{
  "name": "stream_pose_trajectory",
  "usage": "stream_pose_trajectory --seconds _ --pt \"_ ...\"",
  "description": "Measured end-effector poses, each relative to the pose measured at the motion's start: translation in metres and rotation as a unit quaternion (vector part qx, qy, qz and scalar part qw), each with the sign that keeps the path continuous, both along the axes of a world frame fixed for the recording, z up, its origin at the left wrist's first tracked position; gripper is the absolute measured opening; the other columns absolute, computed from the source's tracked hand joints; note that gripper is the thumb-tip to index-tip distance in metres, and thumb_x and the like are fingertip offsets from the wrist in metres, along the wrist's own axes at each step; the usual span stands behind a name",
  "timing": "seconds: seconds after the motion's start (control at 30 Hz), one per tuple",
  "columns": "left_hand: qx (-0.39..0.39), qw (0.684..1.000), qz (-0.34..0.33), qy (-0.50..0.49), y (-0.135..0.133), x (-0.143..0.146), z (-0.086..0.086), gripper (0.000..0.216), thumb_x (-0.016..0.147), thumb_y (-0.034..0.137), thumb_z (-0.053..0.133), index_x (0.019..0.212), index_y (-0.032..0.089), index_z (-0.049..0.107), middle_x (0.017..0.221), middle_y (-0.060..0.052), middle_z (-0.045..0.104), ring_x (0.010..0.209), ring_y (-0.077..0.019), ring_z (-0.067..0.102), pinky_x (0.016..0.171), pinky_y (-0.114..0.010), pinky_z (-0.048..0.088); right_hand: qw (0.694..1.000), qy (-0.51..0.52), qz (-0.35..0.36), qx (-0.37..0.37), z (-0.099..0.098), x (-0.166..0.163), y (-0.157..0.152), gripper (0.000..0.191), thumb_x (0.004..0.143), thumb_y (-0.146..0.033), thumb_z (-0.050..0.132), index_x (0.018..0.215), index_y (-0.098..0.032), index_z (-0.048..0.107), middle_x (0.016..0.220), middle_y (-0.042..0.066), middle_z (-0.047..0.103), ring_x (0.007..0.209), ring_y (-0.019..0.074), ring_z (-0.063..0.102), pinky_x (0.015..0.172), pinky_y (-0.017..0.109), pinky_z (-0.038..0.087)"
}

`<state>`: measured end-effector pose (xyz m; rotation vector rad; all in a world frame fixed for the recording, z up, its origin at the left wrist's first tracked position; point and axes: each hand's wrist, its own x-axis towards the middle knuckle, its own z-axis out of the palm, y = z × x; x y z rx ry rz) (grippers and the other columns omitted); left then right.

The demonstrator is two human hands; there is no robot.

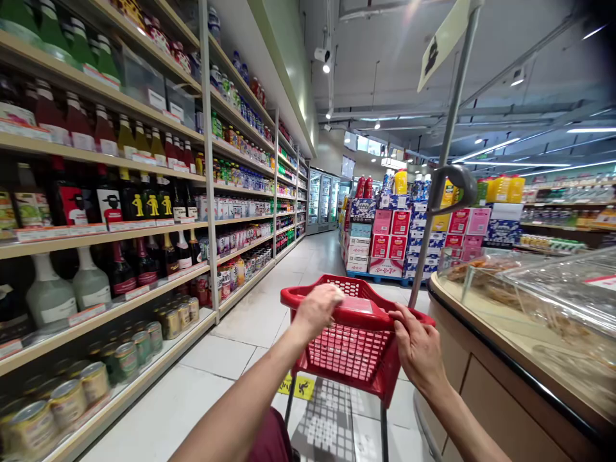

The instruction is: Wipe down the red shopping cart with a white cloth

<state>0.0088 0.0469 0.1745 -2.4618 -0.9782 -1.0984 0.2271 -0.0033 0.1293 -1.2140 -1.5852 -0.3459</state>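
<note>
A red plastic shopping cart (pixel 344 353) with a perforated basket stands in front of me. My left hand (pixel 315 309) is closed over the left part of its red handle (pixel 363 316). A small whitish bit shows at that hand's fingertips, too small to name. On the handle's right end, my right hand (pixel 418 346) has its fingers curled over the bar, with the thumb side partly hidden. A clear label panel is set in the handle between the two hands. Inside the basket, little can be made out through the holes.
Shelves of bottles (pixel 108 205) and cans (pixel 70 401) line the left side. A curved counter (pixel 474 337) with covered food stands close on the right, beside a metal pole (pixel 445 147). Stacked drink cartons (pixel 387 237) rise ahead; glass-door fridges (pixel 323 196) are farther back. Tiled floor (pixel 257 321) runs between.
</note>
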Motion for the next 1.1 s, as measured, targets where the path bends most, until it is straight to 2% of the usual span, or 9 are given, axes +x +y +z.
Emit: stream_pose_trajectory --seconds 0.1,0.2,0.3,0.4,0.5,0.57,0.77,0.93,1.1 --pt "-0.024 0.997 0.066 -0.041 0.000 -0.011 0.002 0.026 0.087 0.013 0.036 0.099 0.020 0.058 0.093 -0.003 0.064 0.092 -0.0145 0.058 0.083 -0.033 0.048 1.000 0.001 -0.006 0.008 -0.001 -0.002 -0.001 0.044 0.088 -0.040 0.029 0.120 -0.017 0.049 0.100 0.007 0.066 0.092 0.0210 0.057 0.084 0.039 0.032" --pt "0.007 1.000 -0.001 0.027 -0.007 0.020 0.000 0.020 0.081 0.012 0.048 0.097 0.018 0.057 0.097 -0.004 0.063 0.100 -0.0166 0.055 0.091 -0.034 0.044 1.000 -0.003 -0.008 0.019 -0.001 -0.004 -0.001 0.045 0.088 -0.040 0.029 0.121 -0.017 0.048 0.100 0.008 0.065 0.093 0.0210 0.056 0.085 0.038 0.033" --pt "0.048 0.994 -0.063 0.071 -0.011 0.049 -0.001 0.019 0.083 0.014 0.046 0.099 0.017 0.056 0.098 -0.005 0.063 0.102 -0.0169 0.053 0.096 -0.037 0.039 1.000 -0.005 0.003 0.016 -0.001 0.000 -0.002 0.044 0.088 -0.040 0.029 0.120 -0.017 0.048 0.102 0.007 0.065 0.092 0.0208 0.057 0.084 0.038 0.034" --pt "0.044 0.996 -0.061 0.055 -0.005 0.026 0.000 0.022 0.085 0.015 0.044 0.102 0.019 0.057 0.100 -0.004 0.063 0.102 -0.0158 0.054 0.096 -0.036 0.039 1.000 -0.006 0.010 0.004 -0.002 0.005 -0.004 0.043 0.088 -0.039 0.028 0.119 -0.018 0.049 0.104 0.007 0.065 0.093 0.0206 0.057 0.085 0.038 0.035" --pt "-0.009 0.996 0.079 -0.042 0.002 -0.022 0.000 0.025 0.088 0.019 0.038 0.101 0.023 0.058 0.103 -0.003 0.064 0.103 -0.0168 0.054 0.094 -0.040 0.041 1.000 -0.010 0.007 0.009 -0.003 0.002 -0.004 0.042 0.088 -0.039 0.028 0.119 -0.019 0.048 0.106 0.006 0.064 0.095 0.0203 0.056 0.086 0.039 0.034" --pt "-0.035 0.988 0.137 -0.061 0.001 -0.037 -0.001 0.023 0.087 0.021 0.040 0.098 0.022 0.060 0.107 -0.004 0.062 0.109 -0.0192 0.051 0.097 -0.043 0.038 1.000 -0.016 0.001 0.017 -0.005 -0.002 -0.003 0.042 0.088 -0.039 0.029 0.119 -0.019 0.049 0.109 0.007 0.063 0.097 0.0206 0.056 0.087 0.039 0.033" --pt "-0.026 0.998 0.058 -0.008 -0.010 -0.023 -0.005 0.027 0.086 0.017 0.040 0.109 0.020 0.054 0.118 -0.004 0.056 0.113 -0.0158 0.046 0.098 -0.035 0.036 0.999 -0.033 -0.017 0.036 -0.013 0.005 0.000 0.041 0.088 -0.037 0.028 0.115 -0.018 0.052 0.113 0.009 0.061 0.103 0.0216 0.054 0.090 0.041 0.031" --pt "-0.071 0.987 0.145 -0.013 0.003 -0.049 0.002 0.025 0.085 0.014 0.037 0.094 0.020 0.059 0.101 -0.003 0.062 0.094 -0.0152 0.056 0.087 -0.033 0.043 0.997 -0.059 -0.019 0.034 -0.018 0.011 0.002 0.042 0.088 -0.037 0.028 0.116 -0.017 0.051 0.113 0.010 0.060 0.104 0.0216 0.053 0.093 0.042 0.031" --pt "-0.081 0.987 0.138 0.003 -0.002 -0.043 0.005 0.020 0.086 0.021 0.040 0.080 0.020 0.059 0.081 -0.002 0.061 0.080 -0.0154 0.057 0.077 -0.030 0.045 0.994 -0.094 -0.036 0.050 -0.025 0.013 0.006 0.042 0.088 -0.038 0.028 0.116 -0.016 0.051 0.114 0.011 0.058 0.111 0.0242 0.048 0.099 0.047 0.024"
